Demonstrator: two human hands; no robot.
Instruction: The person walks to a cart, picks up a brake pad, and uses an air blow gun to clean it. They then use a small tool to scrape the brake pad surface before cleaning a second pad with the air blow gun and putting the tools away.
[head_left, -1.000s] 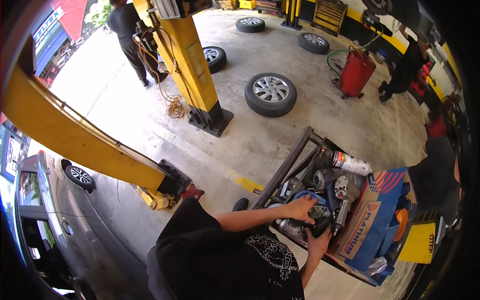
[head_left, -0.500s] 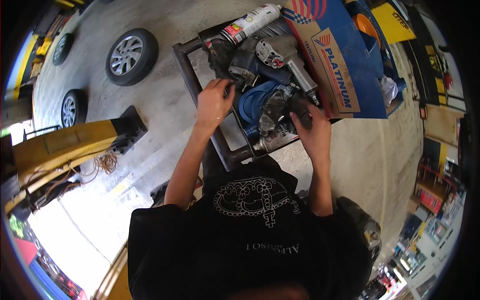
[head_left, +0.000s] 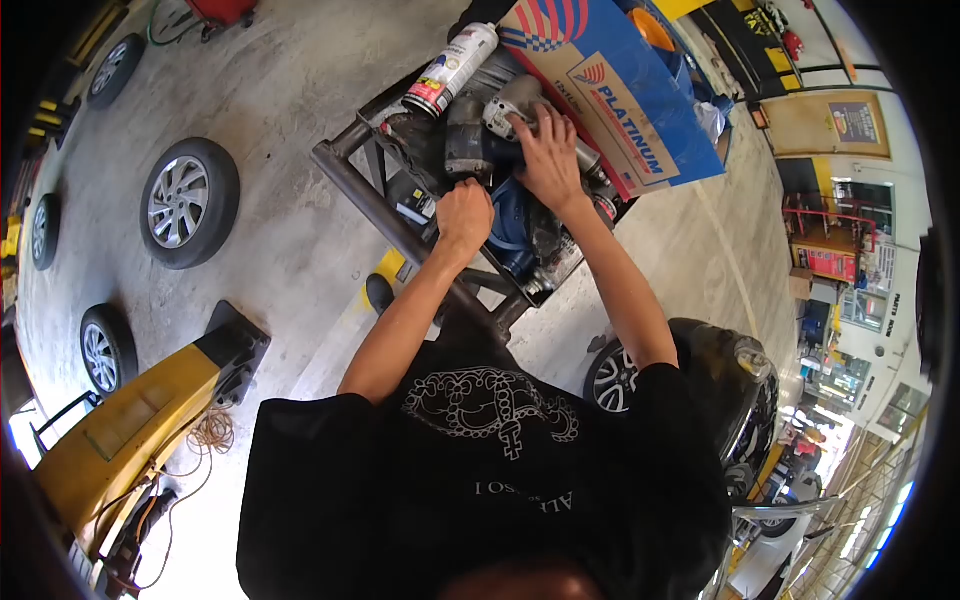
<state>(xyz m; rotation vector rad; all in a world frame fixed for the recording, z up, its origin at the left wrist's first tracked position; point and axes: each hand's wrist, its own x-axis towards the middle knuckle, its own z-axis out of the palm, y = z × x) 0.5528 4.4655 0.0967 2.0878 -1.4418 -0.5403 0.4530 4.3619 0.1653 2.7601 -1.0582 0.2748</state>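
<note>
- We see an impact wrench [head_left: 510, 108], grey metal with a silver nose and a dark grip, lying on its side in the metal cart [head_left: 352, 178] among dark tools and a blue part [head_left: 512, 222].
- Our right hand [head_left: 548, 155] lies spread, palm down, over the wrench's body, fingers [head_left: 528, 122] loose and open across it; we cannot tell if they grip it.
- Our left hand [head_left: 463, 217] is curled into a fist just beside the blue part, near the cart's front rail; whether it holds anything is hidden.
- A white spray can [head_left: 452, 68] lies along the cart's far edge, and a blue PLATINUM box [head_left: 615, 95] fills its right side.
- The cart stands on a grey concrete floor [head_left: 300, 120] where loose wheels [head_left: 189, 203] lie flat; a yellow lift arm [head_left: 140, 430] sits low on the left.
</note>
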